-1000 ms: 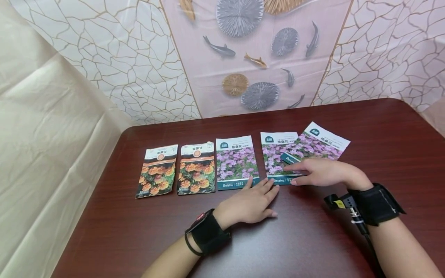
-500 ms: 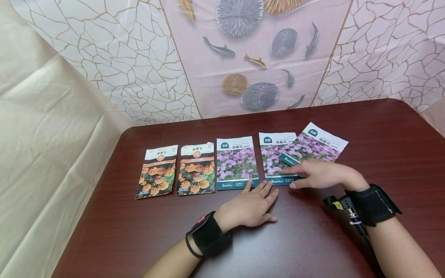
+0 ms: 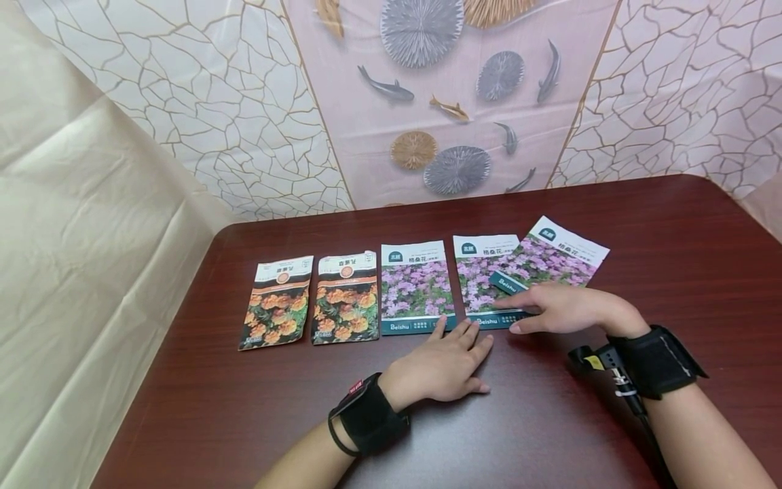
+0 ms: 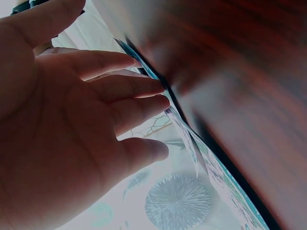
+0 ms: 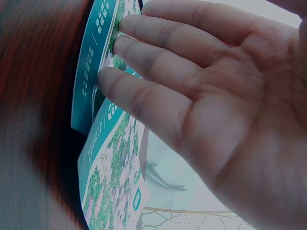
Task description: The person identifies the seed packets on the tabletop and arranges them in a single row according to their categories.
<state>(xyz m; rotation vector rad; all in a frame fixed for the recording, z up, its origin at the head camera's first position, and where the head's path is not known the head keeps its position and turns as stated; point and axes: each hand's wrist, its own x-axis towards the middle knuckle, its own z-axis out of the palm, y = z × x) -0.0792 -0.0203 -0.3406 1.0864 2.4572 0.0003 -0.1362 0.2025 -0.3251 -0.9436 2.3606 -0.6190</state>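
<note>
Fingers spread, my left hand (image 3: 438, 367) lies low over the table, its fingertips at the bottom edges of two purple-flower seed packets, the left one (image 3: 417, 288) and the middle one (image 3: 479, 278). The extended fingers of my right hand (image 3: 562, 309) rest on the middle packet's lower part. A third purple-flower packet (image 3: 559, 258) lies tilted over that packet's right side, its lower part hidden by the right hand. In the right wrist view, straight fingertips touch the middle packet's teal strip (image 5: 88, 76). The left wrist view shows the left palm (image 4: 72, 115) beside the packet edges.
Two orange-flower seed packets, one far left (image 3: 277, 302) and one beside it (image 3: 345, 297), continue the row on the dark red table (image 3: 244, 414). Behind the table hangs a patterned cloth (image 3: 452, 122). A black cable (image 3: 654, 435) runs from the right wrist strap.
The middle purple-flower packet and the tilted one have slid slightly left, with the right hand moving along. The left hand has stayed nearly in place.
</note>
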